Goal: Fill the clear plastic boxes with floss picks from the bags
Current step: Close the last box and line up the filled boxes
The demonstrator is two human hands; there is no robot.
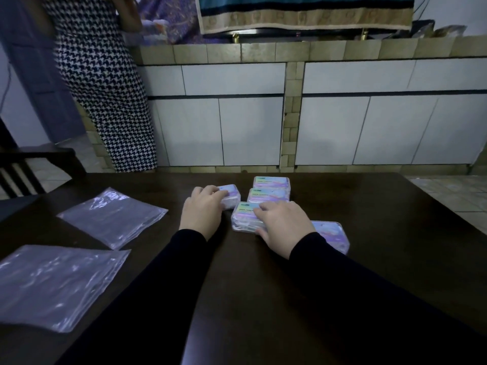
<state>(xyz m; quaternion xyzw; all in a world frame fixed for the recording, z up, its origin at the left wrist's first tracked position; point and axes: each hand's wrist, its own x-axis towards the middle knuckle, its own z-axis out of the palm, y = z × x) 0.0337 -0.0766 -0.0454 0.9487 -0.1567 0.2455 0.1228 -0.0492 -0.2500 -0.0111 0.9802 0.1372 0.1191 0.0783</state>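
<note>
On dark table (pixel 263 285), labelled boxes (pixel 271 183)

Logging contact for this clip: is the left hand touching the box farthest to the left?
Touching. The head view shows the left hand gripping the leftmost box.

The tabletop (pixel 263 299) is dark wood with a smooth, faintly glossy finish; the two bags (pixel 112 216) on it are thin clear plastic film, creased and catching shiny highlights (the nearer one (pixel 56 285) looks flatter); the boxes (pixel 271 184) are clear hard plastic, glossy, with printed pastel paper labels on top; the sleeves (pixel 369 280) are matt black cloth; the wall panels (pixel 232 130) behind look like smooth pale tile framed by rougher beige tile (pixel 291 114).
</note>
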